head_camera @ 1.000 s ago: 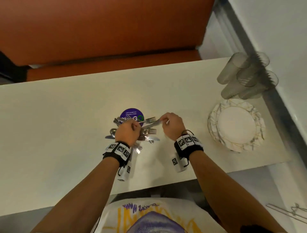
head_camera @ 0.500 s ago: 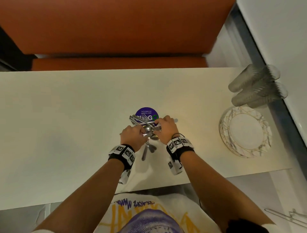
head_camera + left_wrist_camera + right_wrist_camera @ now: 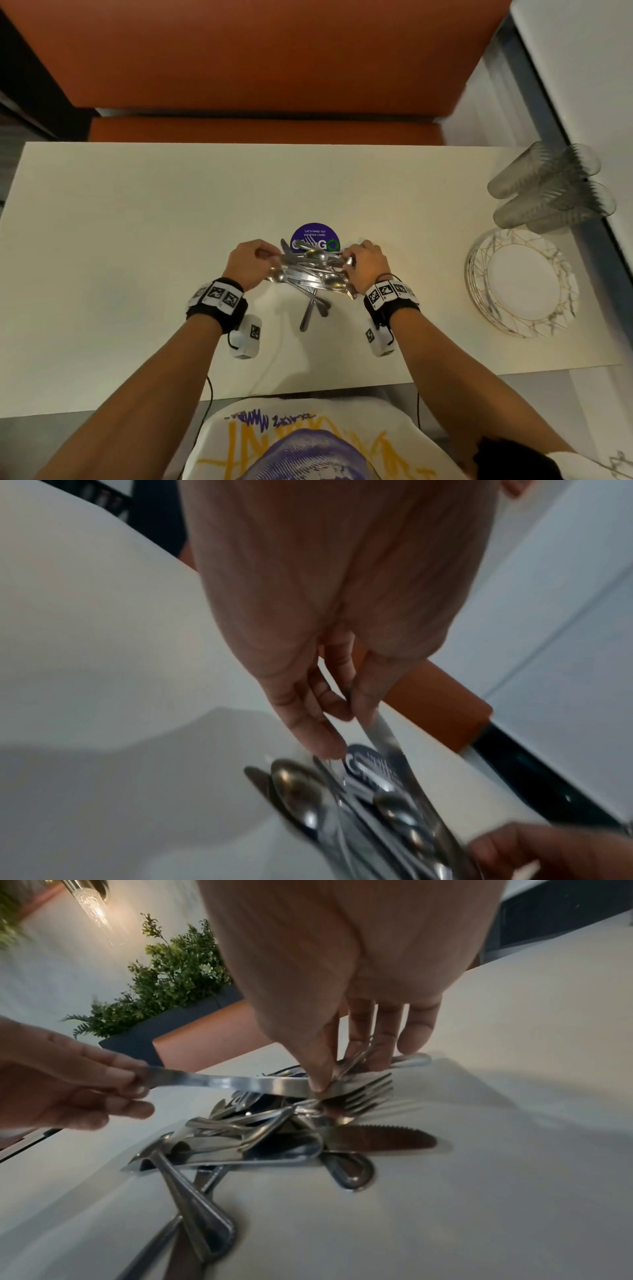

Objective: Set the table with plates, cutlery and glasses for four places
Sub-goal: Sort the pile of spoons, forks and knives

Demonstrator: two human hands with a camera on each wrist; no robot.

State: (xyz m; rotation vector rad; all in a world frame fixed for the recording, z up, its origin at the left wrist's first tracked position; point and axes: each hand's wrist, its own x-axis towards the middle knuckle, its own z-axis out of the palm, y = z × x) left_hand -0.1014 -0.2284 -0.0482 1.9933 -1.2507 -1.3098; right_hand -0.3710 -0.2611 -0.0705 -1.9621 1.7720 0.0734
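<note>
A jumbled pile of steel cutlery [image 3: 308, 277] with forks, spoons and knives lies mid-table, partly over a round purple sticker [image 3: 315, 234]. My left hand [image 3: 267, 255] is at the pile's left end and pinches one end of a knife [image 3: 212, 1081] between thumb and fingers [image 3: 363, 707]. At the right end, my right hand [image 3: 349, 260] pinches a bunch of forks [image 3: 366, 1089], its thumb [image 3: 318, 1069] touching the knife's other end. A serrated knife [image 3: 380, 1139] and spoons [image 3: 298, 788] lie loose below. A stack of marbled plates [image 3: 520, 284] and several glasses [image 3: 548, 192] stand far right.
The cream table [image 3: 120, 257] has bare surface left of the pile and between the pile and the plates. An orange bench [image 3: 267, 130] runs along the far side. A wall borders the table on the right. A planter with greenery [image 3: 171, 972] stands beyond the table.
My hands, close together over the pile earlier, have drawn apart to its left and right ends. The left hand now holds a knife stretched between them.
</note>
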